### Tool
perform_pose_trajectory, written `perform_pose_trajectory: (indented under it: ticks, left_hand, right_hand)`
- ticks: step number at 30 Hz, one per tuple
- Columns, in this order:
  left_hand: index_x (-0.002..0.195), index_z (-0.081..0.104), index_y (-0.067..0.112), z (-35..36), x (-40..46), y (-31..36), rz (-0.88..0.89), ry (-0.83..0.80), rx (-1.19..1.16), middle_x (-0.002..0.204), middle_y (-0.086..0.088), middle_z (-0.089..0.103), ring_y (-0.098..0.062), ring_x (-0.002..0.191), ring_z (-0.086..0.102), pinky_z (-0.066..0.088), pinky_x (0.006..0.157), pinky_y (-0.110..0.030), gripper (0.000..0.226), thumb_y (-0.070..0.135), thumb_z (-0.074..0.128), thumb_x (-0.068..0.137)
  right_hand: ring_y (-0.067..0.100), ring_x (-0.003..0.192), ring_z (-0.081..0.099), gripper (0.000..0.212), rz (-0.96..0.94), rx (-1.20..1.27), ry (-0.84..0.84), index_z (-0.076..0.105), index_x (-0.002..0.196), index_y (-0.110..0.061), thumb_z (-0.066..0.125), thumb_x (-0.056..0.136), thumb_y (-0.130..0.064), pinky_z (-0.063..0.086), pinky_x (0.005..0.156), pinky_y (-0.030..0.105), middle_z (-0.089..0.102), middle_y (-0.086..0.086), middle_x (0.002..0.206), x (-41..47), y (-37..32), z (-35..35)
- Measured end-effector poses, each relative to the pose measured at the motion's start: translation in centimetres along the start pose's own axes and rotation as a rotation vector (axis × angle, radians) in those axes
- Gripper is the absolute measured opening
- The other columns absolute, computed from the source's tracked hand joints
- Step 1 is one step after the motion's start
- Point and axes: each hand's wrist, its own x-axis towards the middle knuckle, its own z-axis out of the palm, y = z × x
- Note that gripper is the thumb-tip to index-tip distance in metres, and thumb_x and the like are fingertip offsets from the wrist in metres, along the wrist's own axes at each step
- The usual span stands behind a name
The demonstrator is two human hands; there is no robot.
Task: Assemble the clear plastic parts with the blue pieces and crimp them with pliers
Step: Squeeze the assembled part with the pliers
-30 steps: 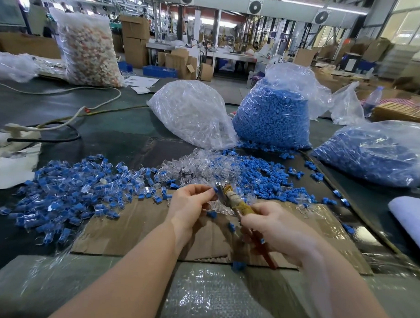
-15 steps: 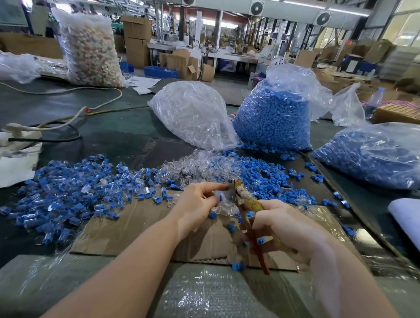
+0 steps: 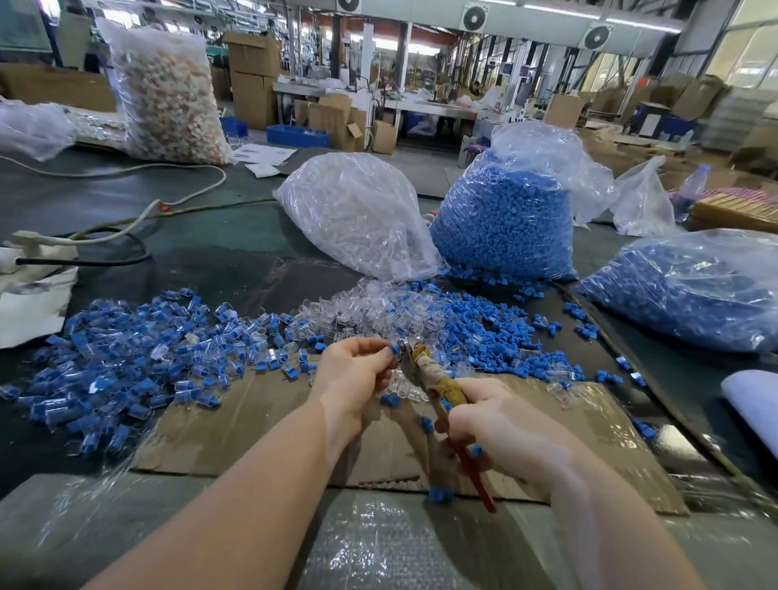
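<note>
While the left hand [image 3: 353,373] pinches a small blue plastic piece [image 3: 394,350] against the plier tip, the right hand [image 3: 501,426] grips yellow-and-red-handled pliers [image 3: 437,384] (fingers curled) above the cardboard sheet's [image 3: 241,426] middle.

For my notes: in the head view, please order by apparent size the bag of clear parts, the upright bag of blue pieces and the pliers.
1-2. bag of clear parts and upright bag of blue pieces: too alike to rank.
3. pliers, clearly smallest, though nearest the camera.

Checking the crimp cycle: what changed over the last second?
The left hand rose slightly, holding a blue piece at the tip of the pliers. The right hand keeps gripping the handles. Piles and bags stayed put.
</note>
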Motion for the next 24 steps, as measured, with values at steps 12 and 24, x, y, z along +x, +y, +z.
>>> perform_pose_trajectory:
  ticks: [12,24]
  left_hand:
    - [0.082,0.061,0.01,0.1,-0.6,1.0,0.04,0.032,0.152,0.07,-0.005,0.062,-0.007,0.054,0.052,0.044,0.045,-0.012,0.015,-0.004,0.056,0.087]
    - [0.093,0.063,0.006,-0.1,-1.1,1.2,0.039,0.073,0.101,0.078,-0.008,0.064,-0.011,0.063,0.057,0.048,0.053,-0.018,0.01,-0.001,0.056,0.088]
  right_hand:
    - [0.021,0.07,0.046,0.025,-0.051,-0.105,0.0,0.038,0.065,-0.017,0.045,0.082,-0.001,0.036,0.065,0.034,0.042,0.004,0.071,0.0,-0.2,0.3]
    - [0.018,0.062,0.054,0.027,-0.088,-0.052,0.07,0.06,0.099,-0.021,0.056,0.079,-0.004,0.039,0.055,0.031,0.056,0.004,0.086,0.4,0.3,0.6]
